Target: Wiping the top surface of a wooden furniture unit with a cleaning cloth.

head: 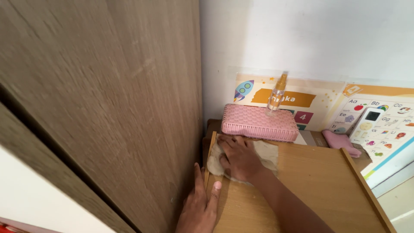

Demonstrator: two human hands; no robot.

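Right hand point(238, 156) flat on a pale cloth point(266, 154), palm down, fingers spread and pointing toward the back left corner of a wooden desk top point(319, 190). No closed grip on the cloth: pressed under the open palm rather than pinched or bunched. Cloth lying at the far left end of the desk top, just in front of a pink woven basket point(258, 122) and right against the raised wooden edge strip point(210, 156) along the desk's left side. Part of the cloth hidden under the hand; a crumpled lighter part showing to the right of the knuckles.

Left hand point(199, 206) lower in view, open, fingers stretched out and resting along the left edge of the desk top, thumb side toward the large wooden panel point(108, 108) standing on the left. Nothing held in it; index fingertip lying on the desk surface just below the cloth, not touching it as far as can be seen.

Behind the cloth, a clear spray bottle point(276, 96) with an orange nozzle standing upright on the basket. Further right, a folded pink cloth point(340, 141) and a white remote control point(368, 124) leaning against a colourful alphabet poster point(388, 129). Another poster with a rocket drawing point(244, 89) fixed to the white wall point(302, 39) behind the basket.
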